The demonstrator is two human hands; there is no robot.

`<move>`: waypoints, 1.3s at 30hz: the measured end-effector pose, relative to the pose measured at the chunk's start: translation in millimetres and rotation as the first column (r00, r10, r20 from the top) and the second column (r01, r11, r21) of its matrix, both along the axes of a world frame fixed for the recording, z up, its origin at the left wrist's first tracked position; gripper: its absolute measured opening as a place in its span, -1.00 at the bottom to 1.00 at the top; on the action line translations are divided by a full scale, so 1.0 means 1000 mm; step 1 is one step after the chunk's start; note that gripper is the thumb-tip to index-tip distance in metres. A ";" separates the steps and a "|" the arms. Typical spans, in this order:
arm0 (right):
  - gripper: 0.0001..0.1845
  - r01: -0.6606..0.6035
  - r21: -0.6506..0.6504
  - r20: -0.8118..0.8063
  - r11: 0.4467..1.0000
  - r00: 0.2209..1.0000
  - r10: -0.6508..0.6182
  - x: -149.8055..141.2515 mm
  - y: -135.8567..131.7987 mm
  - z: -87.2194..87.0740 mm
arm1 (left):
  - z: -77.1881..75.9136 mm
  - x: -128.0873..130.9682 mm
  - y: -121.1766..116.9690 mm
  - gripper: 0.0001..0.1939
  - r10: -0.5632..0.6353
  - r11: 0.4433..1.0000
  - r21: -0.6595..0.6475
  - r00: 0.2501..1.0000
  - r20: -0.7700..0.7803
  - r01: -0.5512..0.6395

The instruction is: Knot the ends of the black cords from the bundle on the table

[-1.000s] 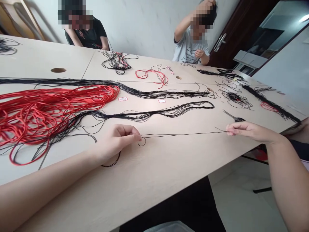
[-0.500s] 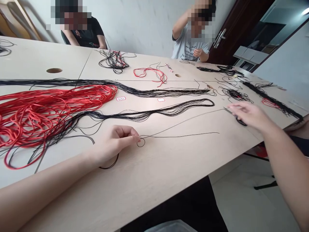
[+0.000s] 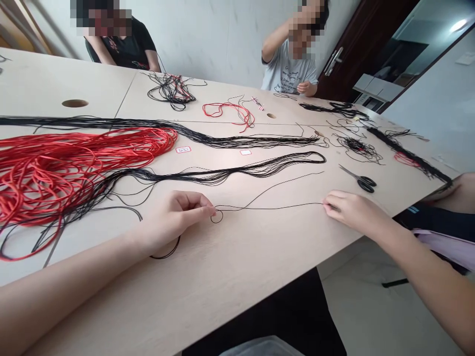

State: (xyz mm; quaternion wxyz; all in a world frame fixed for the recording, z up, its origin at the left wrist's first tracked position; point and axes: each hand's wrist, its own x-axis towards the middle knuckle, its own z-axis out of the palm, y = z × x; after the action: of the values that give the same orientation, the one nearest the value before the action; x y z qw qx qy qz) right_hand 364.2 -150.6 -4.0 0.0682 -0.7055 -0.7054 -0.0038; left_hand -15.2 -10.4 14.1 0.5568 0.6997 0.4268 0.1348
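Observation:
My left hand is closed, pinching a thin black cord between thumb and fingertips, with a small loop hanging just below. Two strands run rightward from that pinch. One ends loose on the table near the scissors. The tip of the other is pinched by my right hand, also closed. Black-handled scissors lie on the table beyond my right hand. Behind my left hand stretches a long bundle of black cords, folded into a loop at its right end.
A big heap of red cord covers the left of the table. Another black bundle lies behind, with paper labels beside it. Tangled cords sit at the right. Two people sit across; another person's arm shows at right.
My right hand has left the scissors and the upper strand, moving left and nearer me to pinch the lower strand's end. The upper strand now lies slack. My left hand keeps its pinch.

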 end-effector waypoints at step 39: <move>-0.69 -0.249 -0.112 -0.057 0.962 0.968 0.244 -0.084 0.008 0.037 | 0.000 0.000 -0.002 -0.75 0.005 1.000 0.029 1.000 0.017 -0.006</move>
State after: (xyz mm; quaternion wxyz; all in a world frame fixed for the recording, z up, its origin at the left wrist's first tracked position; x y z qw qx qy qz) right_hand 280.6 -142.9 33.1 0.0414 -0.6147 -0.7853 0.0614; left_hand -15.0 -12.5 13.9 0.5498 0.7055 0.4219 0.1486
